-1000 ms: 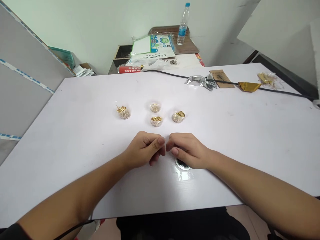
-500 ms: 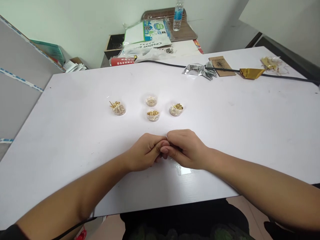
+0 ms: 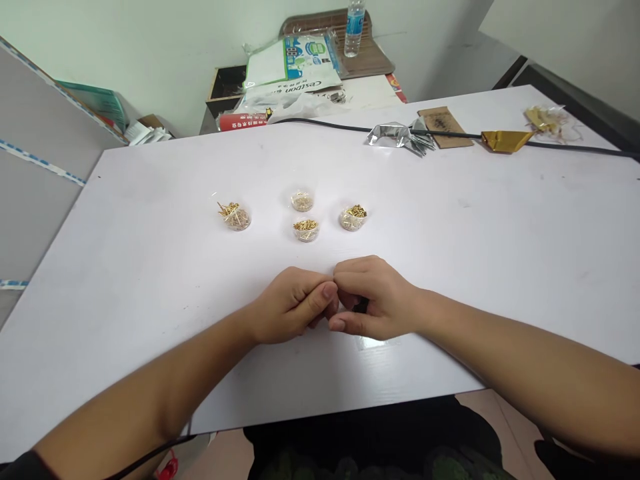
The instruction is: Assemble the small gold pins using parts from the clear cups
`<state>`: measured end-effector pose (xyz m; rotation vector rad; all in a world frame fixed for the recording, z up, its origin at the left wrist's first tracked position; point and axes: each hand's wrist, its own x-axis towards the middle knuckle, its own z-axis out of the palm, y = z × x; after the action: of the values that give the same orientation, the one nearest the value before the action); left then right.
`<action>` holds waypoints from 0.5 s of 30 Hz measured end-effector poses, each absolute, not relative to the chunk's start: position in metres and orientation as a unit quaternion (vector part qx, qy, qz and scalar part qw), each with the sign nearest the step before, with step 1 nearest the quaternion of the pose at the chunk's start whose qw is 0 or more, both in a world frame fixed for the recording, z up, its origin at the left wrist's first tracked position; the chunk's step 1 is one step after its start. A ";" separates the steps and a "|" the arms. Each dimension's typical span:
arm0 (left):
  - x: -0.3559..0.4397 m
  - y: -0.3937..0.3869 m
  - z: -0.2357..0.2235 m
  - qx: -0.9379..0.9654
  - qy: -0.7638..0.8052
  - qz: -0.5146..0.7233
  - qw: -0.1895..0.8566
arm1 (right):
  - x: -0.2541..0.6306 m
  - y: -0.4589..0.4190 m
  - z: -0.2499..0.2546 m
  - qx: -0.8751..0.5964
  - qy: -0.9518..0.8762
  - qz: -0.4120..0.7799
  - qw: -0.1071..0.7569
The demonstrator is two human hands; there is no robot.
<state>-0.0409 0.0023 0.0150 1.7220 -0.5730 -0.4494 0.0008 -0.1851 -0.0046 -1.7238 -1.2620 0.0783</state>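
My left hand point(image 3: 293, 309) and my right hand point(image 3: 373, 297) rest together on the white table point(image 3: 150, 267) near its front edge. Both are curled, with fingertips meeting between them. The right hand's fingers close around a small dark object that I cannot make out. The left hand pinches against it, and what it holds is hidden. Just beyond the hands stand several small clear cups of gold pins: one at the left point(image 3: 235, 215), one at the back point(image 3: 302, 200), one in the middle point(image 3: 306, 229), one at the right point(image 3: 353, 217).
A black cable point(image 3: 575, 149) runs along the table's far edge past crumpled silver foil point(image 3: 395, 135), a brown card point(image 3: 441, 123), a gold wrapper point(image 3: 505, 140) and a clear bag point(image 3: 547, 120). Behind the table stand packages, a box and a water bottle point(image 3: 353, 23).
The hands closed together, fingertips now touching. The right hand moved over the small round dark object that lay beside its wrist a second ago. The view shifted slightly.
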 end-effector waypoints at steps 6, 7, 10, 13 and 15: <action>-0.041 0.006 0.013 0.742 -0.239 -0.170 0.604 | 0.003 -0.188 -0.008 -0.716 -0.522 0.087 0.456; -0.041 0.006 0.012 0.742 -0.236 -0.169 0.604 | 0.003 -0.188 -0.009 -0.717 -0.523 0.094 0.452; -0.040 0.006 0.012 0.748 -0.240 -0.160 0.598 | 0.003 -0.188 -0.008 -0.716 -0.524 0.097 0.452; -0.040 0.005 0.012 0.777 -0.260 -0.092 0.566 | 0.004 -0.187 -0.008 -0.711 -0.522 0.080 0.464; -0.040 0.007 0.011 0.784 -0.265 -0.051 0.559 | 0.004 -0.187 -0.008 -0.710 -0.520 0.069 0.469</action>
<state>-0.0396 0.0066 0.0106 1.8491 -0.6249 -0.1211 0.0044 -0.1873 -0.0076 -1.7406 -1.2751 0.1697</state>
